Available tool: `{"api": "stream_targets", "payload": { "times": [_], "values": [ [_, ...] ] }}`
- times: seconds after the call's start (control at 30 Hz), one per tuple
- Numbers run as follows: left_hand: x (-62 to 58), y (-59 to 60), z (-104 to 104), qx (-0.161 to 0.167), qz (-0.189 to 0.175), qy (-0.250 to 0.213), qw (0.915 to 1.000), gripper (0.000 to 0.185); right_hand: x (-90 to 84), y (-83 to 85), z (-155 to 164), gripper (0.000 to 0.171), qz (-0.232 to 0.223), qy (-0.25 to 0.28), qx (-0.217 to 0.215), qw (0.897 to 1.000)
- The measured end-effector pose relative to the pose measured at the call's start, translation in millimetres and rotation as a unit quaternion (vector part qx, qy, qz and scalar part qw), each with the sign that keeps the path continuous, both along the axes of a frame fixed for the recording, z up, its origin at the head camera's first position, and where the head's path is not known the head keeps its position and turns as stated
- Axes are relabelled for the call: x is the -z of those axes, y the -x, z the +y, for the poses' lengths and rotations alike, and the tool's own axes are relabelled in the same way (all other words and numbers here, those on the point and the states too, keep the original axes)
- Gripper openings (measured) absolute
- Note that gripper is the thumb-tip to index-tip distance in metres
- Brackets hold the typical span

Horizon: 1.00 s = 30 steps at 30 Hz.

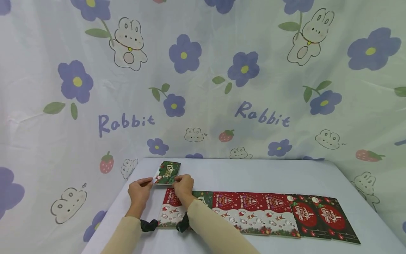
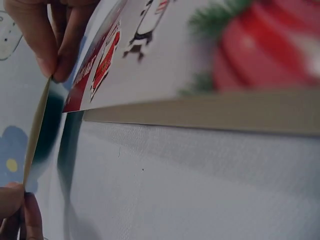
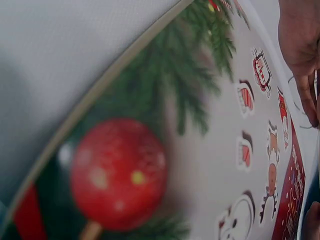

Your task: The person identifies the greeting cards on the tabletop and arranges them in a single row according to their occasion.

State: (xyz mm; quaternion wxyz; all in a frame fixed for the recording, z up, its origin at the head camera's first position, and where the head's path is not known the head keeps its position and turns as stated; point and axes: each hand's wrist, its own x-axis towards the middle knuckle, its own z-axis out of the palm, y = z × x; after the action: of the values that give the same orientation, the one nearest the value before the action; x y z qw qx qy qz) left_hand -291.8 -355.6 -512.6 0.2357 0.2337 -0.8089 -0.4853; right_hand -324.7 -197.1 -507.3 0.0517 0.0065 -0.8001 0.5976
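Hands first: my left hand (image 1: 139,190) and right hand (image 1: 184,186) both pinch the near edge of a small green card (image 1: 167,172), one at each lower corner, thumb against fingertips. Neither hand holds anything else. From the left wrist view I see the fingers (image 2: 55,45) closed on the card's thin edge, the card (image 2: 42,135) turned almost edge-on to that camera.

The card sits at the far left of the tabletop (image 1: 253,173), just behind the left end of a row of cards (image 1: 263,215) laid side by side and overlapping — red and white ones on the left, dark ones with red ovals on the right. Whether its far edge rests on the tabletop or is lifted I cannot tell.

I judge it to be light, thin and fairly stiff, with a glossy face that may slip under a loose pinch, and it would crease if bent hard. Edges and corners look like the best places to hold it, as now.

It looks dark green with white festive lettering and a small red and white figure near the left corner — the finer print is too small to read.
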Motion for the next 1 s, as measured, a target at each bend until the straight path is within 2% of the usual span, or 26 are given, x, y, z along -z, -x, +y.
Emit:
{"api": "stream_targets", "payload": {
  "times": [0.17, 0.33, 0.47, 0.77, 1.0],
  "values": [
    [0.2, 2.1, 2, -0.011, -0.006, 0.007, 0.9999, 0.017, 1.1, 3.9, -3, 0.011, -0.013, -0.01, 0.005, 1.0],
    [1.2, 2.6, 3, -0.008, -0.011, -0.007, 0.9999, 0.018, 0.6, 7.1, -5, 0.013, -0.019, -0.015, 0.002, 1.0],
    [2.4, 2.5, 1, -0.003, -0.016, -0.014, 0.9998, 0.02, 0.9, 9.1, -7, 0.015, -0.026, -0.027, -0.014, 0.999],
    [5.7, 3.0, -1, -0.005, -0.013, 0.006, 0.9999, 0.021, 3.1, 13.0, -8, 0.016, -0.025, -0.05, -0.048, 0.997],
    [6.9, 3.7, 1, -0.001, -0.022, 0.006, 0.9997, 0.025, 6.9, 14.5, -7, 0.025, -0.032, -0.067, -0.079, 0.994]
  ]
}}
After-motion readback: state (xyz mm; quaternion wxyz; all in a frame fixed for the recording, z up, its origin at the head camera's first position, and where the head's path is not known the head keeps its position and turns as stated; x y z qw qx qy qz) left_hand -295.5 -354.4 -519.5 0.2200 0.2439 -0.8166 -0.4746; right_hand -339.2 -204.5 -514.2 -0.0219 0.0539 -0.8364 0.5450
